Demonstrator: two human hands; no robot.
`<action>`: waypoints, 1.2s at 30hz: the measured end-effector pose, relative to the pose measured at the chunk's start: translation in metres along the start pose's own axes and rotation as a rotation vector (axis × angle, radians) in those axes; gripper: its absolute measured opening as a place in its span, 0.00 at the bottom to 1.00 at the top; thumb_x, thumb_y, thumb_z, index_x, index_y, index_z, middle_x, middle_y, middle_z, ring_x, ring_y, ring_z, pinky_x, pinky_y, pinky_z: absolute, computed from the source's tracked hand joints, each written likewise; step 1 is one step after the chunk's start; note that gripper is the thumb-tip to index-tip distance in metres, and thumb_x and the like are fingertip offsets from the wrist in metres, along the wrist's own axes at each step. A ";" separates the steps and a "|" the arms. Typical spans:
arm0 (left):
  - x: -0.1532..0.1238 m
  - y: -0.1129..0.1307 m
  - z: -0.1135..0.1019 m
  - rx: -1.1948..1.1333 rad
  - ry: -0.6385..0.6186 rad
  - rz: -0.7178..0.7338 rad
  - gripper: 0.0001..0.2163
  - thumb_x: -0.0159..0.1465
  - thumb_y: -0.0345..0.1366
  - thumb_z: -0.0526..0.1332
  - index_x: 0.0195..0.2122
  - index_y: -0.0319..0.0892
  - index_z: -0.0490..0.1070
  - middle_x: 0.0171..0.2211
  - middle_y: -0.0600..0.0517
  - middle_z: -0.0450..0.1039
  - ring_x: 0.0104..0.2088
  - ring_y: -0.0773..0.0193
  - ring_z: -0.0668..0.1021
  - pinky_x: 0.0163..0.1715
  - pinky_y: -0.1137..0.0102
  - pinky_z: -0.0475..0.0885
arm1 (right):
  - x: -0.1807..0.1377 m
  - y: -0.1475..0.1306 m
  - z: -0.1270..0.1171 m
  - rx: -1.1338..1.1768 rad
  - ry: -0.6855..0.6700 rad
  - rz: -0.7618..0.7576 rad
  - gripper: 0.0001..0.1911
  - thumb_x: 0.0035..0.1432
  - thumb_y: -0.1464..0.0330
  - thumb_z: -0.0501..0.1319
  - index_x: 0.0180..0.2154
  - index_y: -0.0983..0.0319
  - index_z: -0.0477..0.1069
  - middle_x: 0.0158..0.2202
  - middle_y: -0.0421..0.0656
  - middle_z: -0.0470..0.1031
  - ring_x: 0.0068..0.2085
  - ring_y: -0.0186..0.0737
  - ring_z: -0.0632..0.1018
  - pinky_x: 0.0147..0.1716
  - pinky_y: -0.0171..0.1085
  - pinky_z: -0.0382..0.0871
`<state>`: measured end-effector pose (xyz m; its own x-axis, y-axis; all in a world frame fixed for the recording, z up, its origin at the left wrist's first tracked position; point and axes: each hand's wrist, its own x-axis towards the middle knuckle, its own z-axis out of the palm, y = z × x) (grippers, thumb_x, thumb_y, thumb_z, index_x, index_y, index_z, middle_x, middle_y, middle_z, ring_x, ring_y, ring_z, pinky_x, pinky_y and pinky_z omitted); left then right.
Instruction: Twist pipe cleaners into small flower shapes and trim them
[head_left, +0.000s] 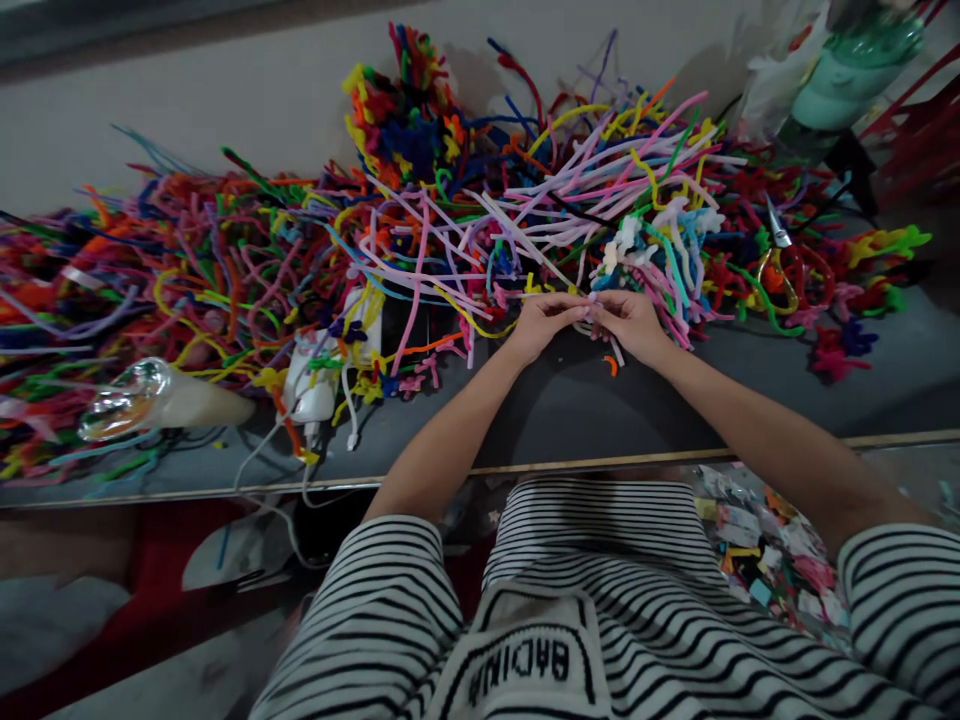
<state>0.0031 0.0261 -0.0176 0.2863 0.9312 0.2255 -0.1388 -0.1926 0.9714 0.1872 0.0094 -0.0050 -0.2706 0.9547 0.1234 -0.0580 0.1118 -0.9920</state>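
My left hand (549,322) and my right hand (627,322) meet fingertip to fingertip just above the grey table. Between them they pinch a pale pipe cleaner (592,297), small and partly covered by the fingers. A light stem (617,350) pokes out below my right hand. Right behind the hands lies a bunch of white, blue and pink pipe-cleaner shapes (664,250). Long lilac and pink pipe cleaners (555,215) spread over the heap farther back. A short orange piece (611,366) rests on the table in front of my right hand.
Scissors with golden handles (778,270) lie on the heap at right. A white charger (311,385) with cables and a cone-shaped roll (176,398) sit at left. A green container (851,80) stands at back right. Scraps (772,550) fill the space below the table edge.
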 end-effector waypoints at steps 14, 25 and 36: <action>-0.005 0.000 -0.001 0.309 0.100 0.125 0.24 0.52 0.52 0.77 0.44 0.44 0.79 0.24 0.57 0.75 0.24 0.71 0.73 0.27 0.73 0.67 | 0.007 0.009 0.003 -0.060 0.030 -0.014 0.28 0.46 0.47 0.75 0.36 0.64 0.79 0.25 0.41 0.75 0.23 0.33 0.74 0.21 0.34 0.69; -0.010 0.005 0.002 0.389 0.080 0.344 0.16 0.61 0.49 0.72 0.45 0.44 0.83 0.37 0.50 0.83 0.35 0.66 0.81 0.40 0.69 0.75 | 0.006 0.013 0.003 0.028 0.020 -0.087 0.29 0.50 0.45 0.73 0.42 0.61 0.78 0.34 0.43 0.80 0.27 0.32 0.76 0.26 0.32 0.72; -0.002 -0.001 -0.005 0.032 0.078 0.098 0.15 0.56 0.52 0.75 0.36 0.47 0.85 0.33 0.51 0.84 0.34 0.66 0.82 0.41 0.67 0.77 | 0.005 0.013 0.005 0.032 0.023 -0.075 0.25 0.51 0.49 0.74 0.42 0.60 0.81 0.29 0.39 0.77 0.24 0.30 0.73 0.21 0.31 0.68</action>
<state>-0.0023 0.0266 -0.0194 0.1979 0.9286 0.3139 -0.1315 -0.2922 0.9473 0.1799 0.0139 -0.0172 -0.2424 0.9501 0.1963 -0.1081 0.1746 -0.9787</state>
